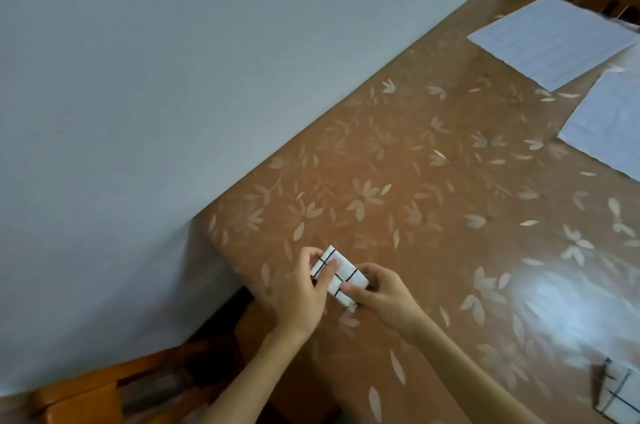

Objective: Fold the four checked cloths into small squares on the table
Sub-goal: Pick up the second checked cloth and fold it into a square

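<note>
Hands: both hold one small folded cloth at the near left corner of the counter, one at each end, close together with the cloth between them.
Left hand (304, 288): grips the cloth's left end; one finger lies across the top face and another curls round the far corner.
Right hand (384, 295): pinches the cloth's right end, thumb on the top face and the other fingers curled against the far edge.
Folded checked cloth (341, 276): white with thin black lines, folded into a small thick rectangle. It lies slantwise between the two hands, at or just above the counter surface; which of the two I cannot tell.
Second checked cloth (620, 396): white with dark lines, at the lower right edge of the view and partly cut off. It is blurred and well apart from the hands.
Counter (433, 181): brown glossy cover printed with pale leaves, with a bright glare patch toward the right.
Pale sheets: one (554, 39) lies flat near the far right corner and another (609, 125) lies just beside it at the right edge. Both show faint lines; whether they are cloth or paper I cannot tell.
Wall (138, 77): plain and pale, along the counter's left side.
Wooden chair (86, 396): orange-brown, at the lower left beside the counter.
Forearms: bare, reaching in from the bottom of the view.
</note>
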